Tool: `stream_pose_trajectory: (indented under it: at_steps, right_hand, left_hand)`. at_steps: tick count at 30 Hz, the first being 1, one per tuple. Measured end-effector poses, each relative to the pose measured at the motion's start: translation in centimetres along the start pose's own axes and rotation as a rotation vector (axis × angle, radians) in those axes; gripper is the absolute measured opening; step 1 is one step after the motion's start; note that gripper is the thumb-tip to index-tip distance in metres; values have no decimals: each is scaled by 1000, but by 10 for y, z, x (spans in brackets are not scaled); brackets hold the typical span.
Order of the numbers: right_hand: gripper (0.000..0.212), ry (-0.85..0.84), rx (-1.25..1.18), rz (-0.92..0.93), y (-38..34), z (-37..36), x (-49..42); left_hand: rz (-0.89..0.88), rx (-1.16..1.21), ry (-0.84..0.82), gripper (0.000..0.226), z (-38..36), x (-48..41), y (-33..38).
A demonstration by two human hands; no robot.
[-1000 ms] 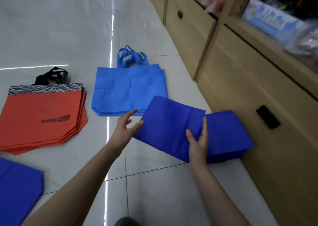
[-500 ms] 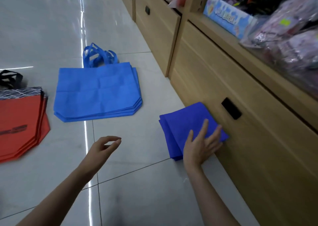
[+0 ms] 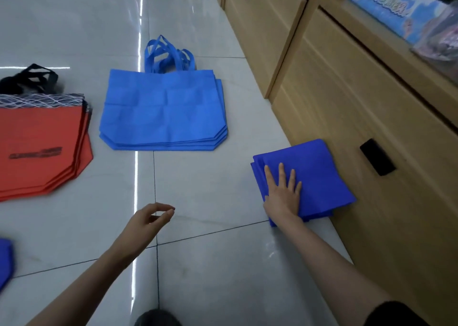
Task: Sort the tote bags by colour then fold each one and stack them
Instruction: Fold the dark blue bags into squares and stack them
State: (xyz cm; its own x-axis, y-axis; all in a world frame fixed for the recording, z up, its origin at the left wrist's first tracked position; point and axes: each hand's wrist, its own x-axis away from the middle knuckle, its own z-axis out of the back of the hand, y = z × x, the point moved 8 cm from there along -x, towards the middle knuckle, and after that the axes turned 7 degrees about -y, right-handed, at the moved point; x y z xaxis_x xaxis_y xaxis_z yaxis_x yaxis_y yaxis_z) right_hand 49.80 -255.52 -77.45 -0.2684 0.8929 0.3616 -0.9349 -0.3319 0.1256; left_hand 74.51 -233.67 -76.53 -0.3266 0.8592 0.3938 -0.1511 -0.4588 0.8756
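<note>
A stack of folded dark blue tote bags [image 3: 319,177] lies on the floor against the wooden cabinet. My right hand [image 3: 282,191] rests flat on its left part, fingers straight. My left hand [image 3: 148,220] hovers above the tiles to the left, fingers loosely curled and holding nothing. A pile of unfolded light blue tote bags [image 3: 163,110] with handles lies further ahead. To the far left lies a pile of red tote bags [image 3: 39,147] with black handles. Another dark blue bag [image 3: 5,261] shows at the left edge.
A wooden cabinet [image 3: 347,82] with black drawer handles runs along the right, shelves with packaged goods above it. Glossy grey floor tiles [image 3: 210,194] stretch between the piles. A dark shoe tip [image 3: 156,319] shows at the bottom edge.
The dark blue bag was folded over and set on the stack by the cabinet. My right hand shifted to the stack's left side; my left hand let go and drew back.
</note>
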Motion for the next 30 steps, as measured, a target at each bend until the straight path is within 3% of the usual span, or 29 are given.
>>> stream_pose_trajectory:
  at_steps: [3, 5, 11, 19, 24, 28, 30]
  right_hand:
    - [75, 184, -32, 80, -27, 17, 14]
    - [63, 271, -81, 267, -67, 27, 30]
    - [45, -106, -102, 750, -225, -25, 58]
    - [43, -208, -98, 1111, -416, -55, 112]
    - [39, -320, -339, 1108, -499, -53, 135]
    - [53, -642, -731, 864, -543, -64, 150]
    - [42, -707, -816, 782, -558, -71, 157]
  left_hand:
    - [-5, -8, 29, 14, 13, 5, -13]
    - [-1, -23, 65, 14, 28, 12, -27]
    - [62, -162, 362, 22, 107, 59, -101]
    - [267, -421, 569, 48, 207, 123, -194]
    - [443, -434, 612, 77, 235, 147, -235]
    - [443, -415, 575, 87, 231, 151, -250]
    - [434, -424, 556, 98, 227, 152, -250]
